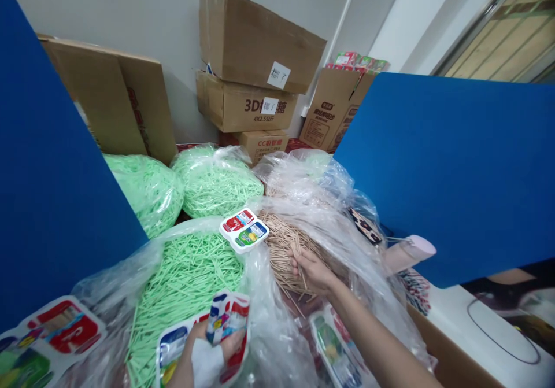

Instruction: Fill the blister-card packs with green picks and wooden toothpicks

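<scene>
My right hand [313, 269] is closed around a few thin tan sticks [297, 244], over a clear plastic bag full of loose tan sticks [281, 249]. Low in the view, my left hand [217, 350] grips a small printed packet [228, 316] with red and blue patterns; something white covers part of this hand. Under and beside it are green sticks [195, 266] in an opened clear bag. A white printed tray [245, 230] with red and green bottle-shaped pictures rests between the two bags. Another printed tray [173, 347] shows partly behind my left hand.
Two tied bags of green sticks [217, 183] lie farther back. Stacked cardboard boxes [264, 41] stand at the wall. Blue partitions [451, 168] flank both sides. A pale pink cylinder [410, 253] is at right; more printed packets [65, 324] lie near the front.
</scene>
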A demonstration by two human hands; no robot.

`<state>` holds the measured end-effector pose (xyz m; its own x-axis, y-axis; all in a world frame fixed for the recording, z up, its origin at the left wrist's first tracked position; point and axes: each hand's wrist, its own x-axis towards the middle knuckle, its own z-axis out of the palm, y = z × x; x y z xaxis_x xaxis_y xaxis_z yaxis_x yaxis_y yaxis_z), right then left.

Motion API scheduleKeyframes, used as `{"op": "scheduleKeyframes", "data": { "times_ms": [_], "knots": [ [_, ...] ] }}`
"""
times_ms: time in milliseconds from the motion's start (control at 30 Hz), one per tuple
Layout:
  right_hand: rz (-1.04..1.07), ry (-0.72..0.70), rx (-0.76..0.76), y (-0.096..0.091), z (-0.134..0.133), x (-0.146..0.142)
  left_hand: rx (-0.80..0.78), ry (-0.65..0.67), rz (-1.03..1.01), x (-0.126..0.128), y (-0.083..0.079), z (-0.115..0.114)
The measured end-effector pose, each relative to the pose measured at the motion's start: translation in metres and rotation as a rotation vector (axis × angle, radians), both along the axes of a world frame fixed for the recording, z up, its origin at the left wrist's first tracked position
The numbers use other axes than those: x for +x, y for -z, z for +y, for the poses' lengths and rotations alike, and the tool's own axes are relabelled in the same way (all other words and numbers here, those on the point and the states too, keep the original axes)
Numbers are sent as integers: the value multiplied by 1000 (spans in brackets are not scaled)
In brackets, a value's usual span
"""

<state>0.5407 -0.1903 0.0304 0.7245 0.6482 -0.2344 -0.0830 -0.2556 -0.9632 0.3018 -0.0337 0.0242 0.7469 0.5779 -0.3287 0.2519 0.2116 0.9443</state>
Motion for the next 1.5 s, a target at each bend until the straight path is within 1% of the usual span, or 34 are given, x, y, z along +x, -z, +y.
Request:
{"op": "scheduleKeyframes", "data": {
  "times_ms": [67, 133, 167, 233, 300, 367, 433, 533, 667, 800, 967, 1067, 1133, 1200, 1267, 1367, 1400, 1433, 1500],
  "knots": [
    [46, 59, 100, -13, 6, -8, 25, -13, -23, 5, 0, -1],
    [58, 134, 242, -33, 15, -21, 73, 13, -47, 10, -4, -3],
    [32, 170, 317, -44, 20, -29, 112, 38, -62, 13, -8, -4],
    [-89, 202, 441, -67, 30, -50, 208, 94, -105, 18, -16, -6],
    [-189, 210, 555, -86, 39, -72, 310, 123, -149, 22, -26, -9],
    [-265, 197, 645, -99, 47, -91, 388, 128, -192, 26, -34, -11],
    [-355, 187, 676, -103, 53, -104, 422, 127, -242, 28, -40, -13],
    [-493, 176, 619, -101, 58, -112, 417, 117, -323, 31, -45, -13],
    [-602, 158, 524, -94, 58, -114, 440, 100, -356, 32, -44, -13],
    [-601, 149, 452, -86, 56, -118, 497, 117, -339, 34, -43, -14],
    [-543, 161, 347, -73, 52, -126, 612, 101, -340, 37, -49, -12],
    [-533, 75, 265, -71, 44, -121, 667, 105, -373, 39, -51, -9],
    [-574, 8, 245, -74, 36, -113, 641, 125, -371, 42, -50, -8],
    [-627, -4, 282, -80, 29, -104, 567, 143, -363, 46, -49, -8],
    [-724, -20, 276, -88, 23, -97, 478, 152, -360, 51, -47, -8],
    [-958, -200, 155, -96, 17, -91, 405, 157, -371, 57, -48, -9],
    [-1011, -238, 125, -98, 16, -89, 384, 158, -372, 58, -50, -9],
    [-1032, -231, 113, -98, 16, -88, 354, 159, -372, 59, -51, -10],
    [-1002, -134, 108, -98, 16, -86, 266, 176, -370, 60, -55, -9]
  ]
}}
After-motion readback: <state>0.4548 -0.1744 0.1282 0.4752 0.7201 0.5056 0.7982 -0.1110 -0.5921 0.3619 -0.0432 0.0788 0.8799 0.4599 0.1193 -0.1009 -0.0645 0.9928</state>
